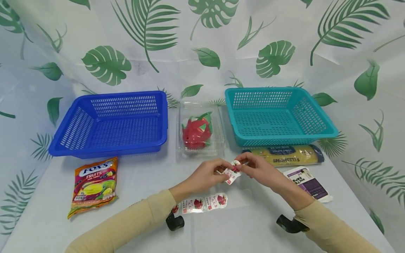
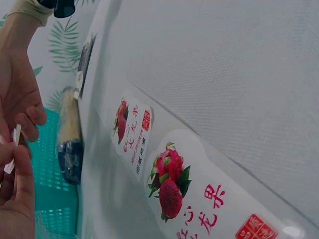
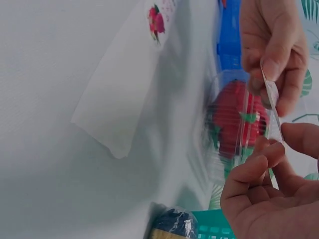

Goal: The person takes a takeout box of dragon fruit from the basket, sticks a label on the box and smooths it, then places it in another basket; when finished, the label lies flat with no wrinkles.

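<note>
Sticker (image 1: pixel 231 176), white and flat with red fruit printed on: my left grip (image 1: pixel 205 175) and right grip (image 1: pixel 260 171) are both pinching it.

room between candy bag (image 1: pixel 95 184) and plastic box (image 1: pixel 217 126), fingers (image 1: pixel 223 163) and held label (image 1: pixel 232 176) obstructing above the table's (image 1: pixel 227 232) middle

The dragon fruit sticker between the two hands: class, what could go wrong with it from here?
The sticker, pinched by the left hand and right hand, might crease or tear if they pull unevenly. Any exposed adhesive could cling to a hand. The label strip runs partly out of sight behind the left sleeve, which might drag it.
</note>
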Action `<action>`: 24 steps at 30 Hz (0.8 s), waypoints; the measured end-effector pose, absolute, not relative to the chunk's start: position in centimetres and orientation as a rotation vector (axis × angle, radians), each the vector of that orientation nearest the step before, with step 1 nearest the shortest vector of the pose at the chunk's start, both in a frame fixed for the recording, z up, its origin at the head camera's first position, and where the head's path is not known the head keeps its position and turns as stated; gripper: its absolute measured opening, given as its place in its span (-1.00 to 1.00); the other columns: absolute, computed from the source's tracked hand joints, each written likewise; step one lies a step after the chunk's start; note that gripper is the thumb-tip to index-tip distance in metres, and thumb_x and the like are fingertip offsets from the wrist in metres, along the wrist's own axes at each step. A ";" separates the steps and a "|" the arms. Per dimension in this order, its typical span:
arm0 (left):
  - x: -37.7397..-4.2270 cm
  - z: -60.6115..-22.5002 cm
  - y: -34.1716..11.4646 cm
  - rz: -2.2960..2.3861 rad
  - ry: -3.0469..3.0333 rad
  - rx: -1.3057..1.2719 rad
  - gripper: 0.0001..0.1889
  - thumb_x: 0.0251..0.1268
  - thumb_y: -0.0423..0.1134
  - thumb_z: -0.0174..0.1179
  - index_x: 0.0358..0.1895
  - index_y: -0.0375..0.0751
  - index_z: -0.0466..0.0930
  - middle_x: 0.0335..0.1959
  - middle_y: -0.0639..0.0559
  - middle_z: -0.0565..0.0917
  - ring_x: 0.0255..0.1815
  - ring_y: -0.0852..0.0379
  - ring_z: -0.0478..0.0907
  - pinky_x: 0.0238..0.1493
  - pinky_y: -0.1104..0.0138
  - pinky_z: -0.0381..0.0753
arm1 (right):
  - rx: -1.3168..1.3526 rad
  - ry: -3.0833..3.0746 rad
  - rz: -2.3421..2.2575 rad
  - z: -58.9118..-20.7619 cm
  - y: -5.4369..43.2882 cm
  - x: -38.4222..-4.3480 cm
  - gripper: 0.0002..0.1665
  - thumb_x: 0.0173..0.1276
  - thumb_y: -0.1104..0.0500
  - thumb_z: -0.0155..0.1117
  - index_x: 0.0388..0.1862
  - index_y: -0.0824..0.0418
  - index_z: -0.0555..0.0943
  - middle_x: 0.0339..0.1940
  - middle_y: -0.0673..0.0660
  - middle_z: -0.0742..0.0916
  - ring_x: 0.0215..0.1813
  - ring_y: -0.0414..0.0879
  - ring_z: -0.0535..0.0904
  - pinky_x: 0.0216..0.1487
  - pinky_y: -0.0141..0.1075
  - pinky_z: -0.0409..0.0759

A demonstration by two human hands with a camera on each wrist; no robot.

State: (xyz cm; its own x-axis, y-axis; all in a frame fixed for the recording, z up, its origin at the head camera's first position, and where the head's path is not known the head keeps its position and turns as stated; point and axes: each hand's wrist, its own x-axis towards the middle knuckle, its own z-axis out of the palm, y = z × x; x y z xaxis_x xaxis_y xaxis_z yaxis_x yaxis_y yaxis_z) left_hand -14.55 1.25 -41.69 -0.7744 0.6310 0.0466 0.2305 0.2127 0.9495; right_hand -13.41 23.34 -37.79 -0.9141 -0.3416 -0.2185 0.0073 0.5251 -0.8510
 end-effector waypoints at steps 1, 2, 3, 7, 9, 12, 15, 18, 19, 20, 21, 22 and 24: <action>-14.6 -41.6 1.3 1.601 2.148 0.792 -0.71 0.31 -0.41 0.24 0.08 -0.19 0.62 -0.04 0.08 0.63 -0.17 0.27 0.59 -0.16 0.44 0.63 | -0.266 2.415 -1.351 -37.8 23.3 -13.5 -0.63 0.47 0.11 0.19 0.11 0.33 0.49 -0.13 0.20 0.58 -0.25 0.08 0.46 -0.33 -0.24 0.50; -14.7 -41.5 1.3 1.619 2.153 0.779 -0.70 0.30 -0.42 0.24 0.09 -0.20 0.62 -0.03 0.07 0.62 -0.15 0.26 0.60 -0.16 0.43 0.63 | -0.251 2.420 -1.356 -37.8 23.2 -13.5 -0.62 0.47 0.11 0.19 0.12 0.34 0.48 -0.14 0.22 0.58 -0.28 0.06 0.45 -0.35 -0.25 0.49; -14.7 -41.3 1.3 1.633 2.157 0.767 -0.69 0.29 -0.43 0.25 0.09 -0.21 0.62 -0.03 0.05 0.62 -0.15 0.24 0.61 -0.17 0.43 0.64 | -0.238 2.424 -1.362 -37.8 23.1 -13.6 -0.62 0.47 0.11 0.18 0.12 0.34 0.48 -0.15 0.23 0.57 -0.29 0.06 0.44 -0.36 -0.26 0.49; -14.8 -40.9 1.4 1.639 2.190 0.706 -0.69 0.27 -0.39 0.29 0.09 -0.18 0.63 -0.04 0.06 0.63 -0.17 0.25 0.62 -0.18 0.42 0.64 | -0.229 2.450 -1.377 -37.7 22.8 -13.8 -0.65 0.49 0.13 0.15 0.11 0.34 0.47 -0.16 0.25 0.58 -0.25 0.10 0.45 -0.32 -0.24 0.51; -14.9 -40.7 1.5 1.643 2.203 0.670 -0.72 0.29 -0.35 0.29 0.06 -0.16 0.65 -0.05 0.08 0.66 -0.20 0.27 0.64 -0.18 0.37 0.65 | -0.228 2.468 -1.385 -37.7 22.6 -13.9 -0.66 0.49 0.13 0.15 0.10 0.33 0.48 -0.16 0.23 0.59 -0.24 0.13 0.46 -0.31 -0.23 0.52; -15.1 -40.4 1.5 1.652 2.251 0.624 -0.77 0.31 -0.29 0.29 0.01 -0.12 0.68 -0.11 0.11 0.71 -0.25 0.29 0.64 -0.20 0.34 0.66 | -0.237 2.494 -1.399 -37.6 22.4 -14.1 -0.65 0.49 0.12 0.16 0.11 0.32 0.47 -0.15 0.24 0.58 -0.28 0.13 0.45 -0.34 -0.26 0.51; -15.3 -40.0 1.5 1.673 2.314 0.616 -0.79 0.30 -0.29 0.29 -0.02 -0.15 0.69 -0.16 0.09 0.72 -0.23 0.26 0.63 -0.18 0.37 0.64 | -0.238 2.516 -1.423 -37.6 22.2 -14.3 -0.62 0.49 0.08 0.16 0.12 0.31 0.47 -0.15 0.24 0.57 -0.30 0.12 0.44 -0.39 -0.30 0.48; -15.6 -39.6 1.4 1.696 2.363 0.605 -0.78 0.28 -0.31 0.31 -0.02 -0.18 0.66 -0.18 0.06 0.70 -0.20 0.22 0.62 -0.16 0.44 0.61 | -0.220 2.542 -1.432 -37.6 21.9 -14.5 -0.60 0.50 0.04 0.16 0.14 0.28 0.46 -0.16 0.20 0.56 -0.29 0.10 0.44 -0.39 -0.30 0.49; -15.7 -39.5 1.4 1.702 2.376 0.599 -0.78 0.28 -0.31 0.31 -0.03 -0.19 0.66 -0.18 0.05 0.69 -0.20 0.21 0.62 -0.15 0.45 0.60 | -0.211 2.549 -1.436 -37.6 21.8 -14.6 -0.60 0.50 0.03 0.16 0.15 0.27 0.46 -0.16 0.19 0.56 -0.28 0.10 0.45 -0.39 -0.29 0.50; -15.8 -39.5 1.3 1.704 2.392 0.595 -0.78 0.26 -0.32 0.32 -0.04 -0.20 0.66 -0.18 0.04 0.68 -0.20 0.20 0.62 -0.14 0.46 0.60 | -0.201 2.558 -1.440 -37.6 21.7 -14.6 -0.59 0.50 0.03 0.16 0.15 0.26 0.46 -0.16 0.18 0.56 -0.28 0.08 0.45 -0.39 -0.28 0.50; -15.9 -39.4 1.3 1.705 2.407 0.590 -0.78 0.25 -0.33 0.33 -0.04 -0.21 0.66 -0.18 0.03 0.67 -0.20 0.20 0.62 -0.14 0.47 0.60 | -0.195 2.564 -1.446 -37.6 21.7 -14.7 -0.59 0.50 0.03 0.16 0.16 0.25 0.46 -0.15 0.18 0.55 -0.29 0.07 0.45 -0.40 -0.28 0.50; -15.9 -39.3 1.2 1.705 2.423 0.590 -0.78 0.24 -0.33 0.34 -0.05 -0.21 0.67 -0.18 0.03 0.66 -0.21 0.19 0.61 -0.14 0.47 0.60 | -0.192 2.571 -1.455 -37.6 21.6 -14.8 -0.60 0.50 0.03 0.16 0.16 0.25 0.47 -0.15 0.18 0.55 -0.30 0.06 0.45 -0.41 -0.28 0.50; -16.1 -39.1 1.2 1.703 2.456 0.597 -0.77 0.21 -0.34 0.36 -0.05 -0.23 0.69 -0.16 0.01 0.65 -0.21 0.17 0.61 -0.15 0.47 0.60 | -0.197 2.591 -1.470 -37.6 21.4 -15.0 -0.60 0.50 0.04 0.16 0.17 0.25 0.47 -0.15 0.18 0.55 -0.33 0.03 0.44 -0.43 -0.29 0.48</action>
State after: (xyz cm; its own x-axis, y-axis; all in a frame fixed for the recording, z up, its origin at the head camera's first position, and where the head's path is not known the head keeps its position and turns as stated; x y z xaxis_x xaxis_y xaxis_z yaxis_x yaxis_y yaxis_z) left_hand -16.06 1.17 -39.14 -0.9191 0.3673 0.1428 0.2624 0.3004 0.9170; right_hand -14.99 21.42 -37.61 -0.9792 -0.1904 -0.0699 -0.0376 0.5092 -0.8598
